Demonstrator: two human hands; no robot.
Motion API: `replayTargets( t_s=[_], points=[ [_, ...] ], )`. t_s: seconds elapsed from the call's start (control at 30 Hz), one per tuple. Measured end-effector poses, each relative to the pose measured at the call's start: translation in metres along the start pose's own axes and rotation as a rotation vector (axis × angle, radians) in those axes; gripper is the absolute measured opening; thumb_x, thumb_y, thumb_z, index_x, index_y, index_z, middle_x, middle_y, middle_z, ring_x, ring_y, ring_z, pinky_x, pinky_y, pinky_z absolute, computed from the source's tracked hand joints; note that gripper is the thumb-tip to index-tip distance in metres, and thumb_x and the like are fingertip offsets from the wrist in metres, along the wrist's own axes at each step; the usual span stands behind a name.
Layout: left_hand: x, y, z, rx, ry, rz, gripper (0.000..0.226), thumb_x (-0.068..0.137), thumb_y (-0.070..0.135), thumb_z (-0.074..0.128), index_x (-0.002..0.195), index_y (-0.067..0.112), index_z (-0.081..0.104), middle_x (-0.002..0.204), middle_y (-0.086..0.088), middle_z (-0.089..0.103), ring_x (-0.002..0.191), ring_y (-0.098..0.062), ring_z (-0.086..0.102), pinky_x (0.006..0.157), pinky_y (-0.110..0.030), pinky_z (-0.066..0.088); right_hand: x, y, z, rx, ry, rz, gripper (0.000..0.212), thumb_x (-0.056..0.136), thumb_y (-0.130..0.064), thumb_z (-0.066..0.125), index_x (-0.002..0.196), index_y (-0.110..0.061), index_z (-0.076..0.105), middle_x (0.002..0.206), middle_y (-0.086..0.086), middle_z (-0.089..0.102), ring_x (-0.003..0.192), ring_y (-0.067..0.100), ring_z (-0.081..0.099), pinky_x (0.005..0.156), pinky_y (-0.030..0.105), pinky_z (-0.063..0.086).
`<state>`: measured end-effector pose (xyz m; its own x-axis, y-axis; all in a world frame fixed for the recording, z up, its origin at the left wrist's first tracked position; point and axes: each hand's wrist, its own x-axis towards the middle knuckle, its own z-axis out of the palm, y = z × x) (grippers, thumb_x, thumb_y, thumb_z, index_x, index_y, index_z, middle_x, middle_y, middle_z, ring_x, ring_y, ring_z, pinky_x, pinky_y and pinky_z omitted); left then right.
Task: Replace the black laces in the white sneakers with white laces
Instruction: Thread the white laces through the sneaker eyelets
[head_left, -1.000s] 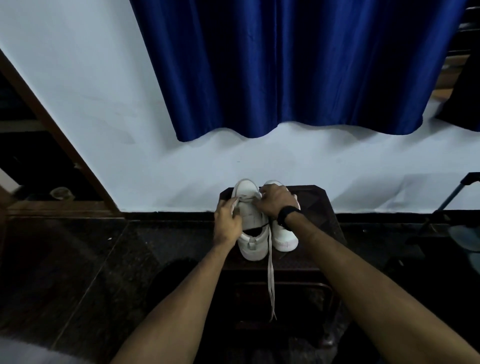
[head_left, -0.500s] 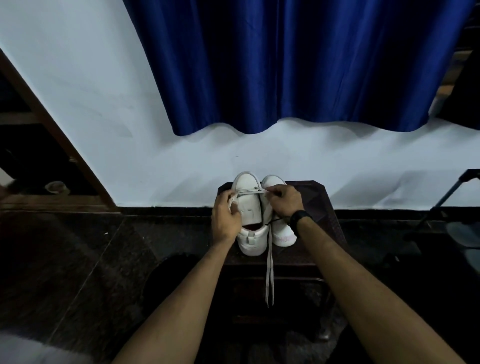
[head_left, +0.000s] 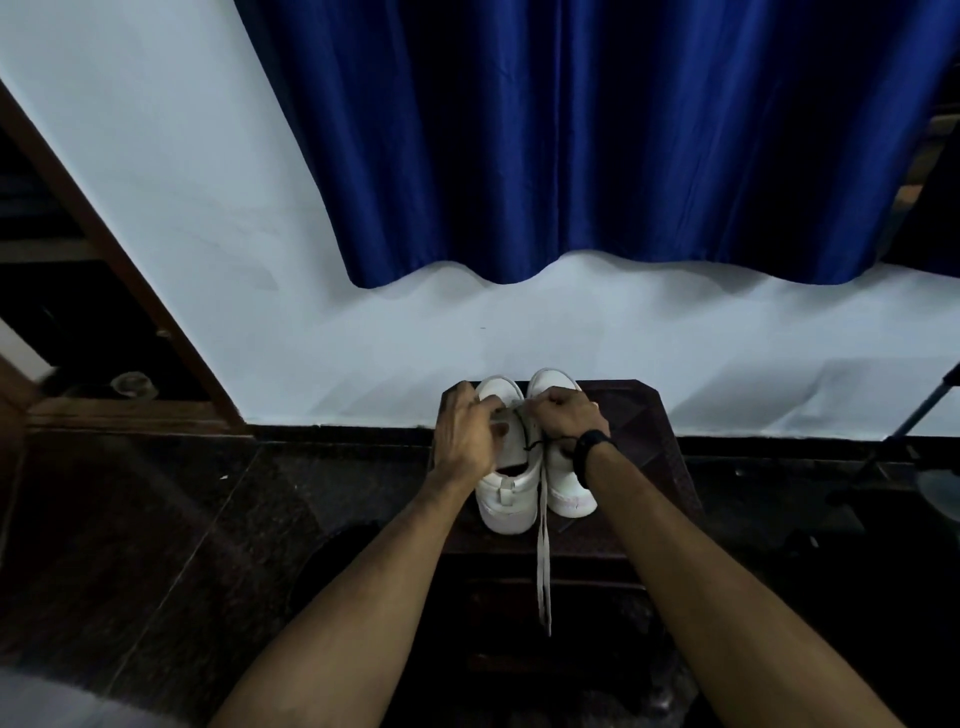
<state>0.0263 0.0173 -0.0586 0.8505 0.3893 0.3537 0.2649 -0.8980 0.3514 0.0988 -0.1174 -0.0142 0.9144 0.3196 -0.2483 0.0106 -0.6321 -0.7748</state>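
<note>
2 white sneakers stand side by side on a dark stool (head_left: 641, 415) set against the pale wall (head_left: 208, 208), their toes toward the wall and their heels toward the person. The left sneaker (head_left: 506, 501) and the right sneaker (head_left: 569, 488) touch along their inner sides. The left hand (head_left: 465, 436) lies over the outer side and top of the left sneaker, its fingers bent down onto the lacing area, where they seem to pinch the white lace (head_left: 543, 561), though the exact grip is hard to make out. The right hand (head_left: 569, 415) is curled into a loose fist above the gap between the 2 shoes and grips the same lace near the front eyelets. One long end of that lace hangs down between the heels and over the front edge of the stool. A thin black lace (head_left: 543, 444) runs from under the right hand across the right sneaker. A black watch (head_left: 589, 452) sits on the right wrist. A blue curtain (head_left: 597, 140) hangs on the wall above.
</note>
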Motion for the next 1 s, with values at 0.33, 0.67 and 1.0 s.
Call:
replayTargets(
  t_s=[0.33, 0.67, 1.0],
  points=[
    [-0.014, -0.011, 0.008, -0.579, 0.266, -0.185, 0.022, 0.078, 0.027, 0.052, 0.071, 0.008, 0.061, 0.087, -0.001, 0.048, 0.082, -0.017, 0.052, 0.074, -0.029, 0.041, 0.01, 0.0, -0.004, 0.068, -0.117, 0.031, 0.031, 0.086, -0.037, 0.058, 0.107, -0.018, 0.071, 0.1, 0.004, 0.062, 0.092, 0.027, 0.055, 0.063, 0.027, 0.036],
    [0.022, 0.0, -0.059, -0.915, -0.173, -0.859, 0.027, 0.084, 0.026, 0.066, 0.063, 0.013, 0.056, 0.051, -0.001, 0.059, 0.041, -0.013, 0.051, 0.043, -0.02, 0.039, 0.003, -0.002, -0.01, 0.713, -0.131, 0.167, 0.015, 0.083, -0.021, 0.069, 0.076, -0.008, 0.069, 0.058, 0.003, 0.061, 0.046, 0.014, 0.053, 0.045, 0.021, 0.042],
    [0.022, 0.017, -0.102, -1.293, -0.411, -0.95, 0.016, 0.092, 0.0, 0.05, 0.081, 0.001, 0.061, 0.061, -0.001, 0.065, 0.035, -0.002, 0.048, 0.035, -0.011, 0.038, -0.004, -0.004, -0.012, 0.527, -0.204, 0.065, 0.031, 0.092, -0.017, 0.061, 0.062, -0.008, 0.06, 0.046, -0.003, 0.056, 0.036, 0.004, 0.047, 0.037, 0.017, 0.034]
  ],
)
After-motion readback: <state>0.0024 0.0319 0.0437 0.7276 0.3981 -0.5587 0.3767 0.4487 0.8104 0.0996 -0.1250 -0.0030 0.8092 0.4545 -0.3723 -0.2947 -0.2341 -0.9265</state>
